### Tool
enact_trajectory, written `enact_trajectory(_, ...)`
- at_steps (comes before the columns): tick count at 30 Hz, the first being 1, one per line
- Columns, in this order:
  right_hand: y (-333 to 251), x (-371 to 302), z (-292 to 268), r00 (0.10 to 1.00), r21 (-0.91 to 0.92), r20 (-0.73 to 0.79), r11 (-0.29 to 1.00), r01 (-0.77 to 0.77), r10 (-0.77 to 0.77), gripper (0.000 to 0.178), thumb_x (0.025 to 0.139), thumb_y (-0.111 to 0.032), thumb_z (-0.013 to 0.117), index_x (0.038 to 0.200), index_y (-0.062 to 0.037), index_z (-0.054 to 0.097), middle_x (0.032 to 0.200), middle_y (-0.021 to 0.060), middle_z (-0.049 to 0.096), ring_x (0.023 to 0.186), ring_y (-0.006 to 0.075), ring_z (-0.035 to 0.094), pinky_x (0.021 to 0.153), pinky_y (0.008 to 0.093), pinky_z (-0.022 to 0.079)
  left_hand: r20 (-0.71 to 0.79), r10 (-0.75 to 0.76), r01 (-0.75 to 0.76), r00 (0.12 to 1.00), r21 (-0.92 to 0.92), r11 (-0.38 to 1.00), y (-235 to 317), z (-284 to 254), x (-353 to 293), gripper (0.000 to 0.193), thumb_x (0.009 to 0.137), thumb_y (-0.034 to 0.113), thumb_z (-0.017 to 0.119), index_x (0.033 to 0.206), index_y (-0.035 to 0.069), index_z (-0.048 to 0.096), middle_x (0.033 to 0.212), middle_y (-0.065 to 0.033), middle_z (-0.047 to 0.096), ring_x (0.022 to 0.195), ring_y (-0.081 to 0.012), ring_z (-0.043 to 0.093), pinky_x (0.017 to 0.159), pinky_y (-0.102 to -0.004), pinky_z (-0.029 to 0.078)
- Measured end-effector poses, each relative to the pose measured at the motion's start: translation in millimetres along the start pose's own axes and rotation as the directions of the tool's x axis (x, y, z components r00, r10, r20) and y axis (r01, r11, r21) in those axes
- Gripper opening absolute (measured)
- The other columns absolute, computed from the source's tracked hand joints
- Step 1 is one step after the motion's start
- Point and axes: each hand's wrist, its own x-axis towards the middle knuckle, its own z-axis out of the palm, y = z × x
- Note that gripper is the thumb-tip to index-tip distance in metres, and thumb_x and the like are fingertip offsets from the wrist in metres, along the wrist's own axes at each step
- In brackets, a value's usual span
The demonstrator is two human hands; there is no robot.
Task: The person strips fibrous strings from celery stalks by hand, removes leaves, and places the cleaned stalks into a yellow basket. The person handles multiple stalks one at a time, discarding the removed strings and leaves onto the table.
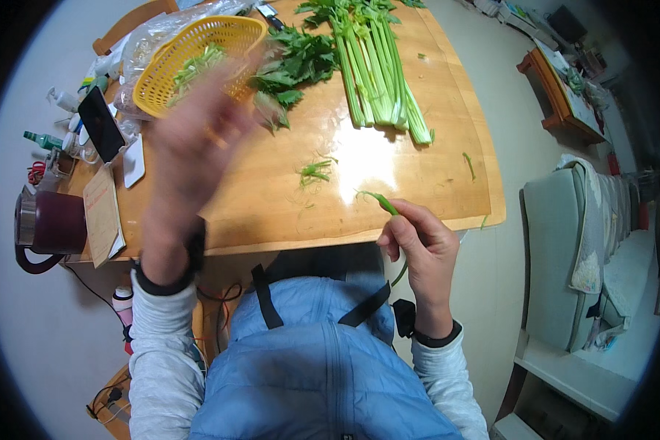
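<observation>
Left hand (198, 139), blurred, grip indeterminate, lies nearer the basket (236, 33); right hand (423, 238) pinches a stalk (383, 203), tip pointing leftward and away.

A head-worn fisheye looks down from close above the hands (428, 242) and table (260, 202).

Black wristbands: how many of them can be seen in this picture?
2: one wristband just below the blurred left hand, another wristband just below the right hand, which pinches a green stem. The sleeves may hide more.
</observation>
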Motion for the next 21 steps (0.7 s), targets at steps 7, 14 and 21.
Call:
enact_trajectory(7,-2.0,-7.4,6.7,0.992,0.064,0.053,0.991,-0.12,0.116,0.022,0.095,-0.01,0.058,0.113,0.002,0.063,0.075,0.0037,0.065,0.063,0.0051,0.058,0.055,0.0175,0.046,0.107,0.493,-0.48,0.863,-0.131,0.868,29.8,64.9,-44.7,0.018,0.073,0.018,0.068,0.087,0.009,0.063,0.071,-0.0039,0.054,0.064,-0.0177,0.055,0.055,-0.0308,0.043)
enact_trajectory(14,2.0,1.8,5.0,0.953,-0.006,0.22,0.977,-0.212,0.208,0.02,0.095,-0.017,0.059,0.101,0.0004,0.066,0.073,0.0064,0.068,0.059,0.0048,0.054,0.053,0.0179,0.038,0.051,0.582,-0.584,0.812,0.031,0.811,30.1,67.9,-40.7,0.017,0.067,0.016,0.065,0.081,0.007,0.061,0.068,-0.0024,0.047,0.063,-0.0179,0.05,0.055,-0.0303,0.039)
enact_trajectory(21,11.5,6.3,-0.9,0.939,0.359,0.233,0.876,-0.323,0.252,0.021,0.096,-0.02,0.059,0.095,0.0005,0.061,0.076,0.0098,0.067,0.054,0.0062,0.054,0.047,0.0177,0.043,0.085,0.636,-0.623,0.767,-0.138,0.77,32.9,64.1,-52.9,0.022,0.064,0.015,0.066,0.082,0.003,0.06,0.069,-0.0033,0.047,0.062,-0.0191,0.048,0.055,-0.0314,0.04)
